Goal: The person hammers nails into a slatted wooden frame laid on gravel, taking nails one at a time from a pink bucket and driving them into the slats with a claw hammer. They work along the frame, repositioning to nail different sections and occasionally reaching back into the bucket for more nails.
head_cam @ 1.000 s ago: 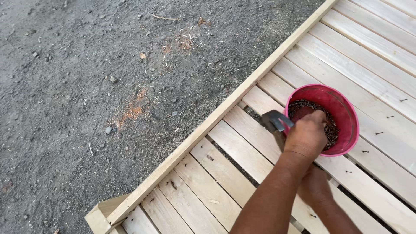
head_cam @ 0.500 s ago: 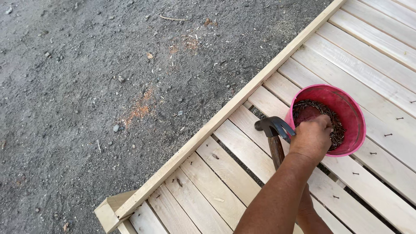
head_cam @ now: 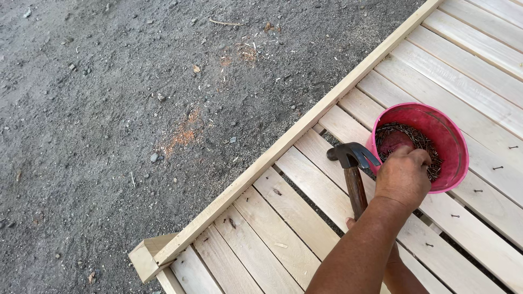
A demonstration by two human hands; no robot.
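The left hand [head_cam: 402,177] is dipping its fingers into the pink bucket [head_cam: 452,136] of nails [head_cam: 406,133] on the slatted wooden frame [head_cam: 305,179]; the right hand [head_cam: 354,222], mostly hidden, is clamping the hammer [head_cam: 351,169] just left of the bucket.

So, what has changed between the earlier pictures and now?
Little. The hammer shifted slightly away from the pink bucket, so its head now shows clear of the left hand. That hand still reaches into the nails; the right hand, mostly hidden, still holds the handle. The bucket and the slatted wooden frame stayed put.
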